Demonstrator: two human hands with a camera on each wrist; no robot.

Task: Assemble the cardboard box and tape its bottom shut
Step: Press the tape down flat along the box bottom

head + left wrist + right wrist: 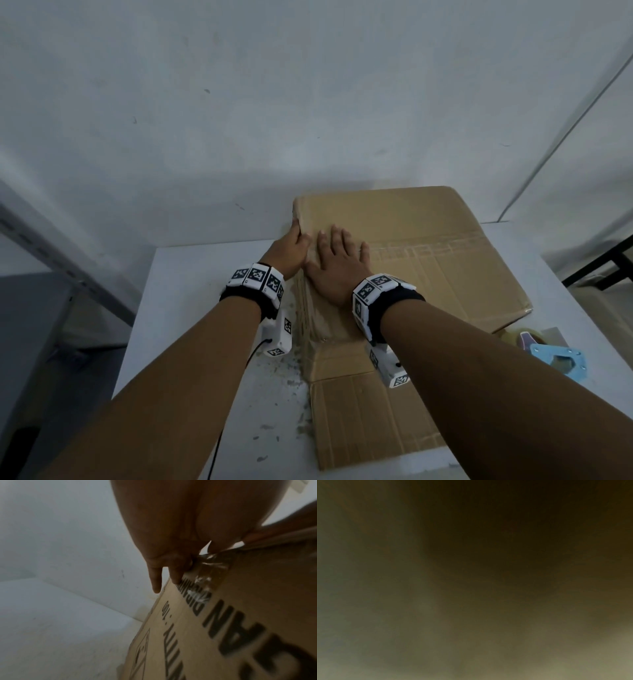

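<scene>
A brown cardboard box [428, 291] stands on the white table [191, 274], its closed flaps facing up. Clear tape [431, 245] runs across the seam on top. My right hand [337, 263] lies flat, fingers spread, on the box top near its left edge. My left hand [291, 246] is at the box's upper left edge, thumb on top. In the left wrist view its fingers [173, 574] reach straight down the printed side [257, 615] and press on the wrinkled tape end [205, 577]. The right wrist view is dark and blurred.
A blue tape dispenser [555, 358] lies on the table to the right of the box. A loose cardboard flap [370, 418] spreads toward me at the front. A grey wall rises behind, and a metal shelf rail [51, 253] stands at the left.
</scene>
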